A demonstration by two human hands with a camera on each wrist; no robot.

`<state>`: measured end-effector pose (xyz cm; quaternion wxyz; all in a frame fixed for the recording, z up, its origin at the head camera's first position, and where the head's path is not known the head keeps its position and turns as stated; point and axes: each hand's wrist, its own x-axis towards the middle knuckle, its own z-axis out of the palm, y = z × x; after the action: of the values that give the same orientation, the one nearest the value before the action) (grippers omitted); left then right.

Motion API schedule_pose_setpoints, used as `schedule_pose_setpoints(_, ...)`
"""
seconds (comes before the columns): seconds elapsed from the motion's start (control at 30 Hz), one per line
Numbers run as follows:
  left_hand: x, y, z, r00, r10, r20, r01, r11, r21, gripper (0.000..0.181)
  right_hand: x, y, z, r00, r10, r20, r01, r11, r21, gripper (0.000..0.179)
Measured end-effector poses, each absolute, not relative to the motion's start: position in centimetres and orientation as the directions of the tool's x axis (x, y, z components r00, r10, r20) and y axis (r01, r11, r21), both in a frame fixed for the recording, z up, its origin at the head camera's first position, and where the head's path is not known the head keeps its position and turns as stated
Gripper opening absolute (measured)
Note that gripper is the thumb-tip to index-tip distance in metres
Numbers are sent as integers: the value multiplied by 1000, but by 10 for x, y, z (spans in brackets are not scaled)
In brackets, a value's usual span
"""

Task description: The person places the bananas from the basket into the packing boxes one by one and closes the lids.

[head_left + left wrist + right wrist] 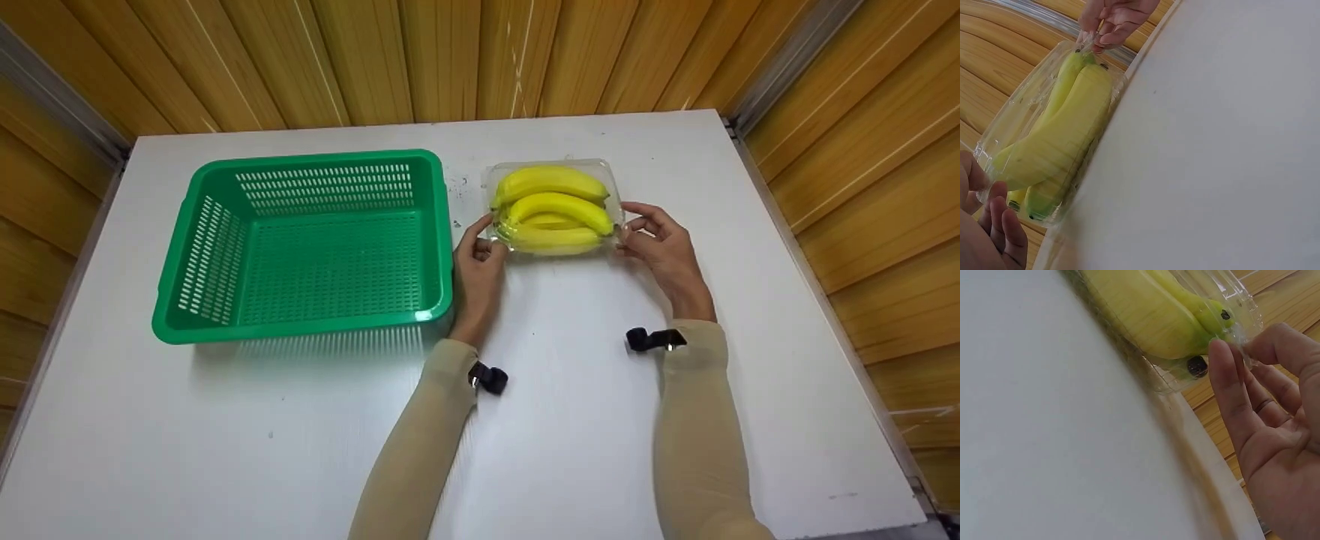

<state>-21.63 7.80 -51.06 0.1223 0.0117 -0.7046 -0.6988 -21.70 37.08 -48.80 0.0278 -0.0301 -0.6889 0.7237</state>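
A clear plastic box (614, 180) with several yellow bananas (553, 180) in it sits on the white table, right of the green basket. At its left front corner, my left hand (478, 281) pinches the edge between thumb and fingers. My right hand (669, 251) pinches the rim on the opposite side. Up close in the right wrist view, the thumb and index finger meet on the thin plastic beside the dark banana tips (1225, 314). The left wrist view shows the bananas (1067, 129) through the clear wall, with a hand at each end of the box.
The green plastic basket (442, 247) stands on the left of the white table (570, 420), its slotted walls close to my left hand. Wooden panels (442, 60) rise behind the table and along both sides.
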Motion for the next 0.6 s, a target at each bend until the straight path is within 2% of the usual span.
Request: schedule_pose_setpoints(0.6,-220,78,-513,-971,-186,149,142,47,989,45,-216,371,-486,-994,99,-39,34,-50,-998,48)
